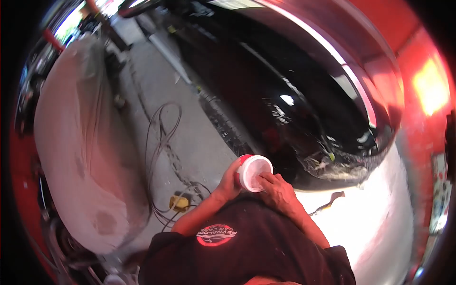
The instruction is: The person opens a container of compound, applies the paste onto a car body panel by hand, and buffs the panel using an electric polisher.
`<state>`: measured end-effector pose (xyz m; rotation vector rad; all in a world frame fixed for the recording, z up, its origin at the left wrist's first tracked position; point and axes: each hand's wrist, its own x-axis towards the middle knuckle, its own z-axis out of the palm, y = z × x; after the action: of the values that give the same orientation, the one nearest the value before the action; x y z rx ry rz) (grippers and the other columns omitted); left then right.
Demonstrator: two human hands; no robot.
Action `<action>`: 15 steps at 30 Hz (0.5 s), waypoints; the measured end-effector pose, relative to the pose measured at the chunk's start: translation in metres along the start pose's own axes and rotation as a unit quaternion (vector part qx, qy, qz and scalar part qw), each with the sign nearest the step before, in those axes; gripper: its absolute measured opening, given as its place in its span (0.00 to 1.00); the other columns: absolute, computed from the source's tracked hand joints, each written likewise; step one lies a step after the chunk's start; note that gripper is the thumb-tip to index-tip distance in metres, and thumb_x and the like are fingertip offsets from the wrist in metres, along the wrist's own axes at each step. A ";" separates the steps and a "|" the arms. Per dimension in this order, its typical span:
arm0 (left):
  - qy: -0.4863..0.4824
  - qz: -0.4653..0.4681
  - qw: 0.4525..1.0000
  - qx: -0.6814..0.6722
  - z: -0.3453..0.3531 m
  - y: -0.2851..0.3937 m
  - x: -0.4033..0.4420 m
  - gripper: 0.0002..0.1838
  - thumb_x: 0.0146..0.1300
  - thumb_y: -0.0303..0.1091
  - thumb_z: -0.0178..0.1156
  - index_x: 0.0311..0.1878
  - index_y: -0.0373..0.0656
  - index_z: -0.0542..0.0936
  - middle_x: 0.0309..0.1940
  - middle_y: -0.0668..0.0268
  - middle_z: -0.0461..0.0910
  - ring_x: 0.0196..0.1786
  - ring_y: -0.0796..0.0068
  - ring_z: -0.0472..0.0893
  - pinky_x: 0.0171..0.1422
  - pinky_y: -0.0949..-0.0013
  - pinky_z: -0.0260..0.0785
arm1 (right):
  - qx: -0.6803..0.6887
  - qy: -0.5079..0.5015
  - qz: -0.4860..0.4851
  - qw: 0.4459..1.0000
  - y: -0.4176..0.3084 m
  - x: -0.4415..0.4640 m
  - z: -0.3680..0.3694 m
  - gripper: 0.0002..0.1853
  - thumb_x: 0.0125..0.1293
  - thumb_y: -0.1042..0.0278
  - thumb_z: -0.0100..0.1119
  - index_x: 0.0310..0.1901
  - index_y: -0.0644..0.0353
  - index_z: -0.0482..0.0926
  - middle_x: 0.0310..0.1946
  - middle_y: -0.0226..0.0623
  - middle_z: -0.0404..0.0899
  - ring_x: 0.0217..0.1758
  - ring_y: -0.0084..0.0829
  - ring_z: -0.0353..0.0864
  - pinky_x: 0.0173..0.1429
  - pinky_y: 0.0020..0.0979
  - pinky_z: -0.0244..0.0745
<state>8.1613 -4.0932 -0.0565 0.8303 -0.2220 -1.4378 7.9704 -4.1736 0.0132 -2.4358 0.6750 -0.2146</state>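
Note:
A round tub (pixel 244 176) with a white rim and a red side is held in front of my chest. My left hand (pixel 230 180) wraps round its left side. Over the tub's mouth, my right hand (pixel 277 191) has its fingers curled together and dipped at the opening. Whatever those fingers pinch, if anything, is hidden. The inside of the tub looks pale pinkish white. Just beyond the tub stands a glossy black car (pixel 266 95), its near end close to my right hand.
A vehicle under a pale cover (pixel 85 142) stands at the left. On the grey floor (pixel 190 128) between the vehicles lie a looped hose or cable (pixel 154 156) and a yellow object (pixel 179 204). A red wall (pixel 418 142) rises at the right, beside brightly lit floor.

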 end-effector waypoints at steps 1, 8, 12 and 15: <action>-0.009 0.042 0.995 0.091 0.001 -0.007 0.006 0.27 0.78 0.51 0.47 0.67 0.40 0.74 0.61 0.60 0.79 0.65 0.64 0.78 0.73 0.60 0.67 | 0.006 -0.003 0.001 1.000 0.007 -0.005 0.000 0.22 0.58 0.67 0.71 0.55 0.55 0.81 0.55 0.33 0.80 0.50 0.46 0.80 0.53 0.44 0.82; -0.059 -0.035 0.996 0.063 0.047 -0.014 0.018 0.27 0.78 0.53 0.44 0.67 0.43 0.76 0.63 0.61 0.80 0.65 0.62 0.79 0.72 0.56 0.70 | 0.033 0.059 0.009 0.998 0.027 -0.046 -0.015 0.17 0.60 0.66 0.67 0.51 0.55 0.79 0.51 0.35 0.77 0.46 0.44 0.79 0.50 0.42 0.81; -0.100 -0.081 0.990 0.061 0.067 -0.013 0.031 0.29 0.78 0.50 0.42 0.71 0.40 0.71 0.65 0.58 0.77 0.67 0.61 0.77 0.74 0.57 0.67 | -0.022 0.128 0.024 0.991 0.026 -0.060 -0.023 0.14 0.60 0.65 0.66 0.47 0.58 0.79 0.47 0.35 0.76 0.42 0.41 0.77 0.48 0.41 0.81; -0.153 -0.119 0.978 0.076 0.069 -0.006 0.047 0.30 0.78 0.52 0.41 0.73 0.40 0.70 0.66 0.57 0.77 0.68 0.60 0.76 0.75 0.56 0.66 | -0.058 0.118 0.071 0.989 0.027 -0.061 -0.012 0.17 0.61 0.67 0.67 0.52 0.57 0.79 0.51 0.34 0.77 0.43 0.40 0.76 0.50 0.39 0.79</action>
<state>8.1226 -4.1615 -0.0274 0.7750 -0.4842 -1.7913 7.9032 -4.1669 0.0080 -2.4813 0.9858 -0.4208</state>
